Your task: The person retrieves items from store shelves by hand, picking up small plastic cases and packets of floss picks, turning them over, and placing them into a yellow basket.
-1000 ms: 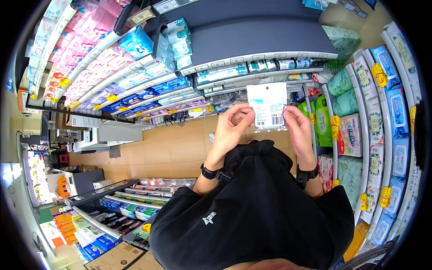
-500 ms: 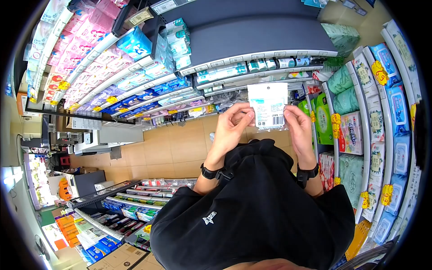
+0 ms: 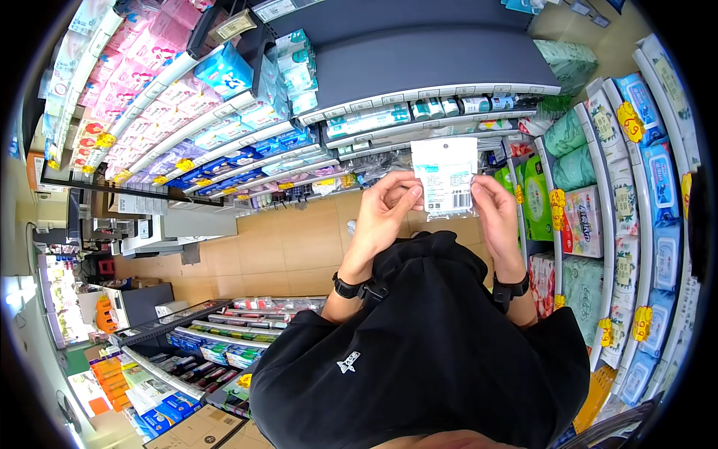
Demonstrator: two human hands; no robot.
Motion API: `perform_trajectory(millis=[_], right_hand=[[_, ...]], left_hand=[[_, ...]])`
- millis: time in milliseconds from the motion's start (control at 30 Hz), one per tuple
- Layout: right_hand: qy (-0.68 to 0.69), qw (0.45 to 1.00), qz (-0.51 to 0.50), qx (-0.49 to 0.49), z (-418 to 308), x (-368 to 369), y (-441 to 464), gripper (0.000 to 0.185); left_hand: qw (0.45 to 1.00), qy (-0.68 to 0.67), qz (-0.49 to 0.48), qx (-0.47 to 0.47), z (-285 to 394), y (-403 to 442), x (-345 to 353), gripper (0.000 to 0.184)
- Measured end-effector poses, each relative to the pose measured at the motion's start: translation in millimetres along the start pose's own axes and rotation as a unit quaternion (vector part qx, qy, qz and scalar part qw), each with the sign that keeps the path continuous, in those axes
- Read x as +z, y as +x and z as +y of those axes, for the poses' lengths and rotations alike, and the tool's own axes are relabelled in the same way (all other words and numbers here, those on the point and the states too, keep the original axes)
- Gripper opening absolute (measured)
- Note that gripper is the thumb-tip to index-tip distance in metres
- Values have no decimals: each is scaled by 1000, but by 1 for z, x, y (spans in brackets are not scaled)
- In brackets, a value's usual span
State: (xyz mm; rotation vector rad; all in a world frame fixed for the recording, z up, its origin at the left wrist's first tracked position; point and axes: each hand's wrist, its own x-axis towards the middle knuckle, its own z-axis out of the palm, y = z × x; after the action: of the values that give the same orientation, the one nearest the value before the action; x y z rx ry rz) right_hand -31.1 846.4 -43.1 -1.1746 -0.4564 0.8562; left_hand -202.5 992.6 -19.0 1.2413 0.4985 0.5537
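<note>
A small white packet (image 3: pixel 446 176) with blue print, a barcode and a hang hole at its top is held upright in front of my chest. My left hand (image 3: pixel 388 210) pinches its left edge between thumb and curled fingers. At the opposite edge, the thumb and fingers of my right hand (image 3: pixel 495 217) grip the packet near the barcode. The printed side faces me. Both wrists wear black bands.
Ahead is a dark shelf (image 3: pixel 426 63) with bottles and rolls below it. Pink and blue packs (image 3: pixel 153 56) fill shelves at the left. Tissue and wipe packs (image 3: pixel 576 224) line the right. Lower left stand another rack (image 3: pixel 183 367) and a cardboard box (image 3: pixel 196 428).
</note>
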Motion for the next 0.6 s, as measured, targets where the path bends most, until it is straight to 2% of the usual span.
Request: perform_trajectory(millis=[267, 333, 600], right_hand=[[-29, 999, -20, -33, -2, 0, -1, 23], [-58, 995, -6, -82, -7, 8, -1, 29], [-82, 992, -3, -99, -7, 7, -3, 39]], left_hand=[[1000, -3, 2, 0, 1, 0, 2, 25], [1000, -3, 9, -5, 2, -1, 3, 26], [999, -30, -11, -3, -1, -1, 3, 28]])
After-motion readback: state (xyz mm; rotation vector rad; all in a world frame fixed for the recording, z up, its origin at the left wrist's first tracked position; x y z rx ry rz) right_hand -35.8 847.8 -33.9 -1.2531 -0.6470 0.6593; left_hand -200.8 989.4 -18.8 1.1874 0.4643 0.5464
